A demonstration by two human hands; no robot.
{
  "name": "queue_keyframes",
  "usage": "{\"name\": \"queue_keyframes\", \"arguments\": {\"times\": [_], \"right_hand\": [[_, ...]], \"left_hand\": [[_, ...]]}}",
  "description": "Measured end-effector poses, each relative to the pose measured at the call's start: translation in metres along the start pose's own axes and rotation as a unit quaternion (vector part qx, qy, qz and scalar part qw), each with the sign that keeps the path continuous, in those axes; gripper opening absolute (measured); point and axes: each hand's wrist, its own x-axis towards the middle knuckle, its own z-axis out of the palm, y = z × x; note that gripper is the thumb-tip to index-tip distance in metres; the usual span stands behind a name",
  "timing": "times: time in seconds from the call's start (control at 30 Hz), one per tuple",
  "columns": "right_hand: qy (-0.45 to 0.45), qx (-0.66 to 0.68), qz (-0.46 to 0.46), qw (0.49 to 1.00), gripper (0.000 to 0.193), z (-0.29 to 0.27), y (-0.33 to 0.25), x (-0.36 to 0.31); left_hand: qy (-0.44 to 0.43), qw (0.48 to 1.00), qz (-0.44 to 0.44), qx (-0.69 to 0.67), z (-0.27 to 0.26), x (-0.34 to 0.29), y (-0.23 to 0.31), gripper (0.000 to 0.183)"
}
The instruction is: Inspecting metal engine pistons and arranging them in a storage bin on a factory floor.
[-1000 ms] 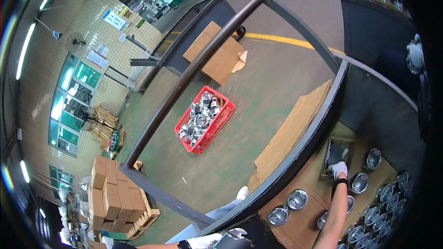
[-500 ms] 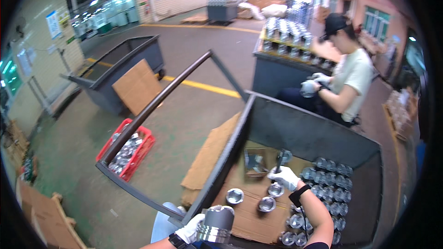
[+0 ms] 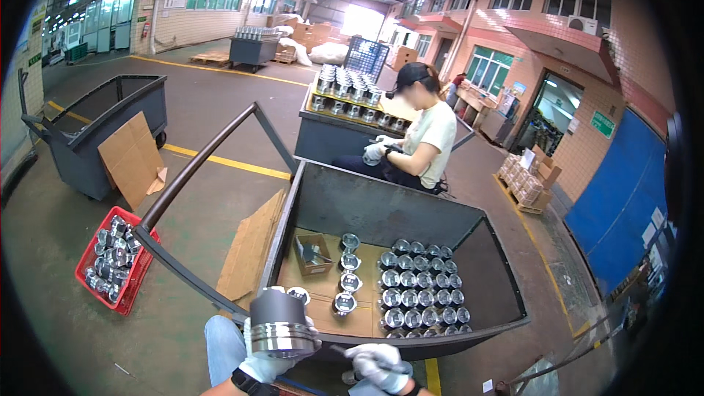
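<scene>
The white-gloved left hand (image 3: 265, 368) is clamped on one grey-and-silver cylindrical metal piston (image 3: 277, 328); the blurred white-gloved right hand (image 3: 379, 367) is closed round one thin dark tool (image 3: 338, 350). Beyond the hands, four silver-topped pistons (image 3: 350, 281) line up near one open brown cardboard box (image 3: 316, 268); far rightward, one green sign (image 3: 603, 124) carries tiny white writing

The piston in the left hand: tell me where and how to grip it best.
Probably grip the piston by its dark skirt, coming from above and wrapping around it: that smooth, round part stands uppermost and largely uncovered, while the left hand supports the grooved silver end below.
</scene>
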Motion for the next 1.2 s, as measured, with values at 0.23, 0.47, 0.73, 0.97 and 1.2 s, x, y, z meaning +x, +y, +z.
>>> {"name": "queue_keyframes", "arguments": {"times": [0.23,0.47,0.73,0.97,1.2], "right_hand": [[-0.044,-0.088,-0.239,0.966,0.027,0.074,0.017,-0.008],[-0.149,-0.163,-0.289,0.931,0.010,0.100,0.029,0.007],[-0.186,0.181,0.041,0.965,0.020,0.158,0.041,-0.002],[-0.125,0.127,-0.275,0.945,0.003,0.172,0.034,0.009],[0.042,0.190,0.075,0.978,0.062,0.141,0.005,0.022]], "left_hand": [[0.056,0.925,0.131,0.353,0.055,-0.042,-0.019,0.040],[0.180,0.926,0.175,0.282,0.065,-0.068,-0.012,0.059],[0.039,0.972,0.111,0.206,0.069,-0.070,0.029,0.046],[-0.007,0.941,0.300,0.153,0.030,-0.100,0.060,0.049],[0.055,0.826,0.542,0.143,0.054,-0.136,0.106,0.058]]}}
